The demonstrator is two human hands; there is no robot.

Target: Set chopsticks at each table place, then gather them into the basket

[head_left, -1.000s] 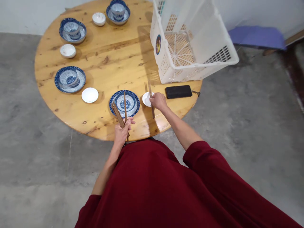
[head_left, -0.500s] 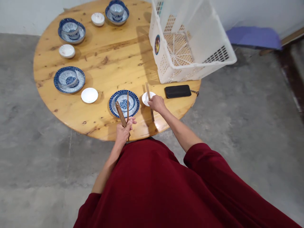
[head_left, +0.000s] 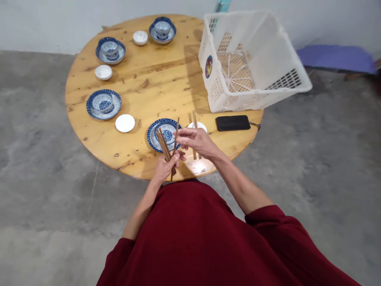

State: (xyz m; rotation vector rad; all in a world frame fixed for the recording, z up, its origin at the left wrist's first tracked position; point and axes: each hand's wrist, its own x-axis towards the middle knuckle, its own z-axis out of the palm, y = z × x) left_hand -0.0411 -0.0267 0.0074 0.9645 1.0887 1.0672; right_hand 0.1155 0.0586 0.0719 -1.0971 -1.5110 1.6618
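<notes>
My left hand (head_left: pixel 163 171) is closed around a bundle of brown chopsticks (head_left: pixel 162 143) at the table's near edge. One chopstick (head_left: pixel 177 126) stands apart from the bundle, its lower part also in the left hand. Beside that chopstick is my right hand (head_left: pixel 201 142), its fingers stretched out and partly spread; whether they touch it I cannot tell. A pair of chopsticks (head_left: pixel 195 118) lies across a small white dish (head_left: pixel 203 126), partly hidden by my right hand. Behind the bundle, a blue-and-white bowl (head_left: pixel 166 131) rests on a matching plate (head_left: pixel 150 141).
On the round wooden table (head_left: pixel 143 103) stands a white plastic crate (head_left: pixel 220 95), with a black phone (head_left: pixel 233 123) in front. Leftward are more plates with bowls, such as this plate (head_left: pixel 93 112), and white dishes, including a near one (head_left: pixel 125 123). A purple seat (head_left: pixel 336 57) is beyond.
My right hand has let go of the chopstick pair on the white dish and moved left to the single chopstick by my left hand. The whole view has shifted slightly.
</notes>
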